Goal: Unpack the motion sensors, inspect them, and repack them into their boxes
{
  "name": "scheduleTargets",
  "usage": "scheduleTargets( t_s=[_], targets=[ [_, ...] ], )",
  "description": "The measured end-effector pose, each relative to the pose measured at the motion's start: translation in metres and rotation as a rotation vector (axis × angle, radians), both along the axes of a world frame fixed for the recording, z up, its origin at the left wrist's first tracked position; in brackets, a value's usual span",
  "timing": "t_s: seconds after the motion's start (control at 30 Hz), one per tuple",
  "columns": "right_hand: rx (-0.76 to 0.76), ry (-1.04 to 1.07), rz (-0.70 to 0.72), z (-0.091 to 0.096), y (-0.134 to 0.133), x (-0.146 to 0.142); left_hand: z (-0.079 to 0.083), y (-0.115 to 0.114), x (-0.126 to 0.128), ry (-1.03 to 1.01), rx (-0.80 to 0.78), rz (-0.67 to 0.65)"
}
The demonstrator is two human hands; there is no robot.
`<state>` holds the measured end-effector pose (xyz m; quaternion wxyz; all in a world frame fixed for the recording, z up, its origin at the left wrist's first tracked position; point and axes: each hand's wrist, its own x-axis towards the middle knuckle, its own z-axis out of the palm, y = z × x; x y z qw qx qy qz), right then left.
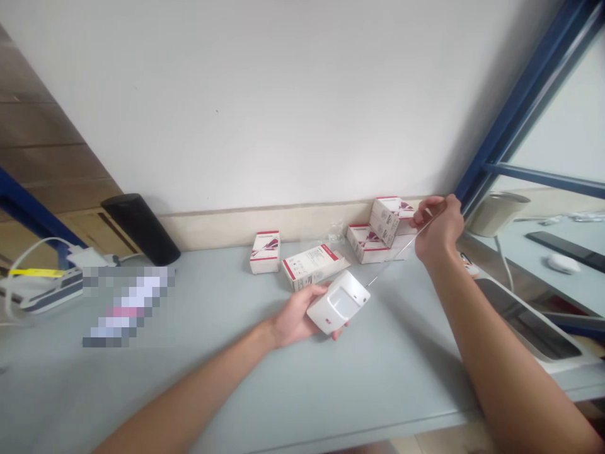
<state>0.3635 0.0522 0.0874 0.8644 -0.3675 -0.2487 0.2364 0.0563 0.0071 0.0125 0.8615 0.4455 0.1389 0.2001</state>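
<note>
My left hand (293, 315) is wrapped round a white plastic device (338, 302) with a recessed window, held just above the grey table (227, 366). My right hand (437, 228) is raised to the right, its fingers pinched on a thin clear strip or wire (397, 255) that runs down to the device's upper corner. Behind the hands lie small white-and-red boxes: one upright (265, 251), one flat (314, 265), and a stack (385, 230) against the wall next to my right hand.
A black cylinder (140, 228) leans at the back left. A white power strip with cables (42, 284) sits far left beside a blurred patch. A blue metal frame (515, 107) rises at right; beyond it are a metal pot (496, 213) and a white tray (534, 321).
</note>
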Motion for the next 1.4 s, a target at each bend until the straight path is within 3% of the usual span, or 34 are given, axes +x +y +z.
scheduleTargets(
  t_s=[0.3, 0.47, 0.67, 0.9, 1.03, 1.2, 1.4],
  targets=[
    [0.082, -0.069, 0.142, -0.002, -0.003, -0.032, -0.004, 0.001, 0.001, -0.049, -0.005, 0.043],
    [0.045, -0.125, 0.296, -0.015, 0.000, -0.056, -0.004, -0.001, 0.002, -0.061, -0.054, 0.128],
    [-0.014, -0.167, 0.385, -0.024, -0.003, -0.077, -0.003, -0.006, 0.002, -0.072, -0.095, 0.237],
    [-0.101, -0.218, 0.706, -0.047, -0.011, -0.122, -0.007, -0.002, 0.001, -0.133, -0.128, 0.322],
    [-0.109, -0.227, 0.794, -0.057, -0.015, -0.134, -0.005, -0.002, 0.001, -0.143, -0.159, 0.378],
    [-0.140, -0.263, 0.946, -0.056, -0.022, -0.138, -0.003, -0.001, 0.000, -0.142, -0.206, 0.437],
    [-0.197, -0.008, 1.202, -0.048, -0.031, -0.138, 0.001, 0.001, -0.003, -0.120, -0.256, 0.381]
  ],
)
